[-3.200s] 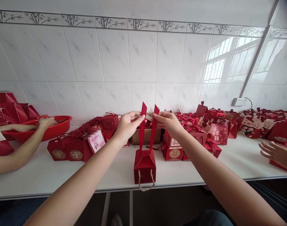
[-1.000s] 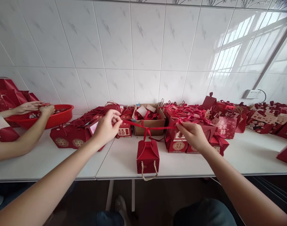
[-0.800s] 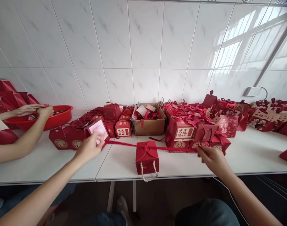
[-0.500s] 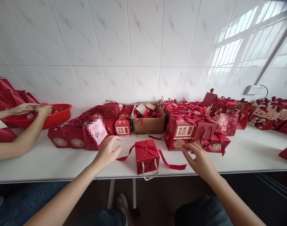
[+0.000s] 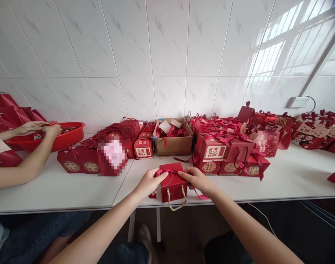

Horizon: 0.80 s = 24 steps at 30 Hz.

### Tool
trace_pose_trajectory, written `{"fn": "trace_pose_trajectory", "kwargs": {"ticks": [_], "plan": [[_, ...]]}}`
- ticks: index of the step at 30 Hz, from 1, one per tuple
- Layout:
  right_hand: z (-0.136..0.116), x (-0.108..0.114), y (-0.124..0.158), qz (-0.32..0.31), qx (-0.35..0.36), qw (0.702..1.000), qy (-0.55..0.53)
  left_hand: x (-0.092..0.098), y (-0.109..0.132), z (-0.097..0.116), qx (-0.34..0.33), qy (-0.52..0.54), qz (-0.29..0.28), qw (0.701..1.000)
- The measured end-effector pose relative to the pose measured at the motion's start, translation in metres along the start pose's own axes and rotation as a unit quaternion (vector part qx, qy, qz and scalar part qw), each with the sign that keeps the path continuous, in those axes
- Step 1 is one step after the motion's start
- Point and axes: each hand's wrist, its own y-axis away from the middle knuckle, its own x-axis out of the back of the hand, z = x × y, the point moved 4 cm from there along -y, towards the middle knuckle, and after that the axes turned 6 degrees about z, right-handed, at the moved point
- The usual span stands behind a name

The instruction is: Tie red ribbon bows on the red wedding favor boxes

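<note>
White bench [image 5: 73, 190] carries rows of red gift boxes [image 5: 211, 148] by the wall. Both arms reach forward and bend in toward the small red box [image 5: 174, 185] at the front edge. The left hand [image 5: 149, 182] and right hand [image 5: 196, 179] rest on its top, each grip pinching the ribbon [image 5: 170, 171] near the knot. Half a second ago both hands were spread open, and the ribbon ends lay loose on the bench.

Single head-worn view. Aimed forward and downward across tabletop [image 5: 59, 190] toward tiled wall [image 5: 167, 55]. Close range: left hand [image 5: 149, 182], right hand [image 5: 197, 179] framed lower centre, at arm's length. Wide-angle distortion noted at edges.
</note>
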Motion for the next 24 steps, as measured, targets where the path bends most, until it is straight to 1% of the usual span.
{"fn": "trace_pose_trajectory", "kwargs": {"ticks": [4, 7, 9, 11, 14, 19, 21, 24], "plan": [[0.000, 0.002, 0.005, -0.029, -0.028, 0.998, -0.053, -0.004, 0.002, -0.003, -0.001, 0.084, 0.029, 0.996], [0.001, 0.003, 0.004, -0.060, -0.036, 0.992, -0.101, -0.004, 0.006, -0.001, 0.010, 0.142, 0.019, 0.990], [0.004, 0.003, 0.002, -0.063, -0.038, 0.988, -0.133, -0.006, 0.008, 0.000, 0.014, 0.182, 0.008, 0.983], [0.005, 0.002, 0.000, -0.059, -0.024, 0.987, -0.147, -0.009, 0.009, 0.002, 0.000, 0.215, 0.004, 0.977], [0.006, 0.000, -0.001, -0.058, 0.003, 0.988, -0.141, -0.013, 0.008, -0.001, -0.017, 0.214, 0.012, 0.977], [0.004, 0.000, 0.003, -0.061, -0.003, 0.990, -0.128, -0.010, 0.004, -0.008, -0.014, 0.168, 0.071, 0.983], [0.002, 0.001, 0.004, -0.061, -0.003, 0.991, -0.123, -0.010, 0.005, -0.007, -0.012, 0.164, 0.067, 0.984], [0.000, 0.001, 0.005, -0.058, -0.006, 0.992, -0.115, -0.012, 0.008, -0.002, -0.007, 0.184, 0.037, 0.982]]}}
